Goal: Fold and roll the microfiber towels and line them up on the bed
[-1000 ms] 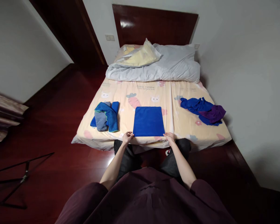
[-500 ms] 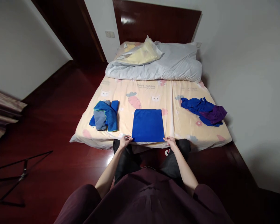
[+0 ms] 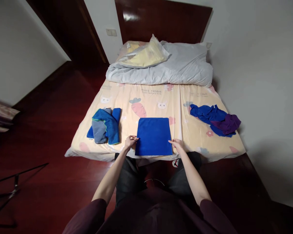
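A folded blue cloth point(image 3: 153, 136), squarish and flat, lies at the near edge of the bed. My left hand point(image 3: 130, 142) pinches its left side, a little below the middle. On the opposite side, my right hand point(image 3: 177, 145) has thumb and fingertips closed on the right edge at about the same height. The cloth looks smooth, its near edge almost level with the mattress edge.
Left on the bed sits a pile of blue and grey cloths point(image 3: 105, 126). To the right lie crumpled blue cloths point(image 3: 205, 113) with a purple cloth point(image 3: 226, 124). A rolled grey quilt point(image 3: 185, 65) lies by the headboard point(image 3: 166, 21). A black stand point(image 3: 16, 183) is on the floor.
Both hands have moved from the near corners of the blue cloth farther up its sides. The view has shifted slightly; the cloth piles lie as before.
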Available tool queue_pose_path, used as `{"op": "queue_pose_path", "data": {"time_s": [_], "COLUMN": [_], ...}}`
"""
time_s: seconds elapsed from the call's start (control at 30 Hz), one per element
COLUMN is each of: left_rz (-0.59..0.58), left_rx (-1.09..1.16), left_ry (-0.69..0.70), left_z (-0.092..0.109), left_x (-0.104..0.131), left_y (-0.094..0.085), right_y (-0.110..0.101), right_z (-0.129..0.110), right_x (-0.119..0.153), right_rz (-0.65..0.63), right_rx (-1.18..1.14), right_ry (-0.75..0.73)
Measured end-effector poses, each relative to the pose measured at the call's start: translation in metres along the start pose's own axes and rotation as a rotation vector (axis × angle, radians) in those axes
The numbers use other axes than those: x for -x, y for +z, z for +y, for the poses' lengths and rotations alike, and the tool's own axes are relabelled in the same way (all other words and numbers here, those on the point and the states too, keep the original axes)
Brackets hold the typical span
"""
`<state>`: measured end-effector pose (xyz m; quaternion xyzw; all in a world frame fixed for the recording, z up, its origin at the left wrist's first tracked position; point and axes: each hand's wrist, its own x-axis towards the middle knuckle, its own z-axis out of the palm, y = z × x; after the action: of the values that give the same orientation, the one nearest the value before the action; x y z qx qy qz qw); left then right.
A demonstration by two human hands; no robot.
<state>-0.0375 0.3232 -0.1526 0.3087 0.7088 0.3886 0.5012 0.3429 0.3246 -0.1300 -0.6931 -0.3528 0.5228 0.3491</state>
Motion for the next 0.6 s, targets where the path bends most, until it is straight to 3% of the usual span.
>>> {"op": "queue_pose_path", "data": {"time_s": [0.37, 0.6], "left_rz": [0.036, 0.060], "left_rx": [0.000, -0.022], "left_ry": [0.045, 0.067], "left_z": [0.049, 0.071], "left_x": [-0.096, -0.139], "left_y": [0.032, 0.040], "right_y": [0.020, 0.037], "right_z": [-0.046, -0.066], "right_x": [-0.099, -0.151], "right_rz": [0.053, 0.091], "right_rx": [0.019, -0.008], "right_ry": [0.022, 0.017]}}
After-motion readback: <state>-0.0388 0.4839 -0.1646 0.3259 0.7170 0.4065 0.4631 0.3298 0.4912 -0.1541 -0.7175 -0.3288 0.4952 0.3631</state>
